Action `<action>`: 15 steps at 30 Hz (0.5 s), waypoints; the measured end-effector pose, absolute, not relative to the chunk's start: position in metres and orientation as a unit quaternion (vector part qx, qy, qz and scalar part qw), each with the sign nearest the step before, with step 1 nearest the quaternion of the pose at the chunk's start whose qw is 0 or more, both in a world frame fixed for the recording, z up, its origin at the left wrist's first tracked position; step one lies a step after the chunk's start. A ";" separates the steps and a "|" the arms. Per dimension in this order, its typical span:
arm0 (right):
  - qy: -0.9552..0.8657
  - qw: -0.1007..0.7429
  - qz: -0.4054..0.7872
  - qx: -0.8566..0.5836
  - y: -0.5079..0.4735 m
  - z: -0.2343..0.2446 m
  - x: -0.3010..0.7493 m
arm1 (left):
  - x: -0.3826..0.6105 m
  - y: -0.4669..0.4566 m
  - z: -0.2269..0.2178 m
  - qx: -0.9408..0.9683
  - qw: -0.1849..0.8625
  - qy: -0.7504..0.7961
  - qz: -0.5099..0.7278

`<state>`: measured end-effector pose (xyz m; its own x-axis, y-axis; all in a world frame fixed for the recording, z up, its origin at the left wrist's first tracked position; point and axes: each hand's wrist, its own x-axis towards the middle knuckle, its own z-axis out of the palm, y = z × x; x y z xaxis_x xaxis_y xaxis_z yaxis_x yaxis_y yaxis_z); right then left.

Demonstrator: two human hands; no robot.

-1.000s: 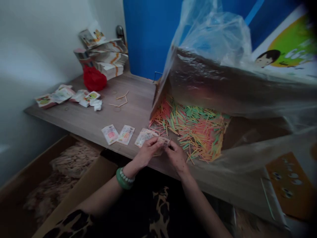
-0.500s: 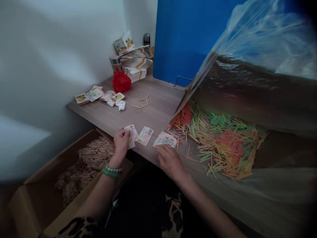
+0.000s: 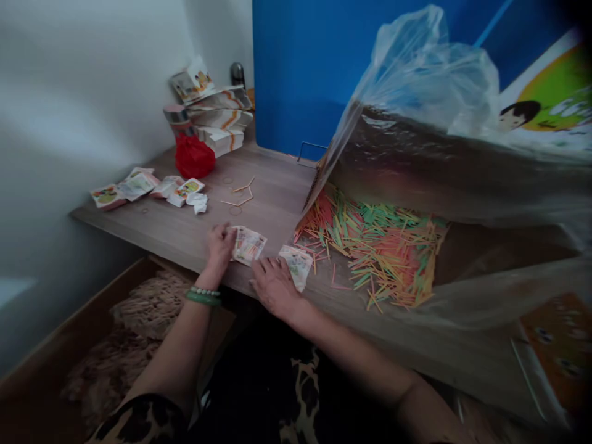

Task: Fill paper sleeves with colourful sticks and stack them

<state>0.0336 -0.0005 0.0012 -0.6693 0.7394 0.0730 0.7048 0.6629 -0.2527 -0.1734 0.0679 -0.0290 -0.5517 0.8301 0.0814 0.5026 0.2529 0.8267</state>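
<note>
My left hand, with a green bead bracelet at the wrist, is closed on the left edge of a few small printed packets lying on the wooden table. Just to the right, my right hand lies flat near the table's front edge. Its fingers are spread and the fingertips touch another small stack of packets. Right of that stack, a heap of thin coloured sticks in red, green, yellow and orange spills from the mouth of a large clear plastic bag.
More loose packets lie at the far left of the table. A red bag and a pile of printed booklets fill the back corner by a blue board. A cardboard box of beige fibres sits below the table.
My hands have parted from the packet they held together. The left hand went to the two packets on the left and pushed them together. The right hand now lies flat by the other stack.
</note>
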 end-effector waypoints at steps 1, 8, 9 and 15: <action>-0.901 0.087 0.103 -0.413 -0.006 0.002 0.045 | -0.176 0.063 -0.027 0.439 0.148 0.776 0.429; -0.816 0.039 0.053 -0.575 -0.017 -0.014 0.102 | -0.115 0.017 -0.013 0.570 0.125 0.707 0.399; -0.818 0.036 0.054 -0.572 -0.014 -0.018 0.104 | -0.100 0.011 -0.012 0.597 0.153 0.691 0.376; -0.800 0.094 0.069 -0.589 -0.005 -0.022 0.115 | -0.057 -0.009 -0.007 0.586 0.296 0.699 0.284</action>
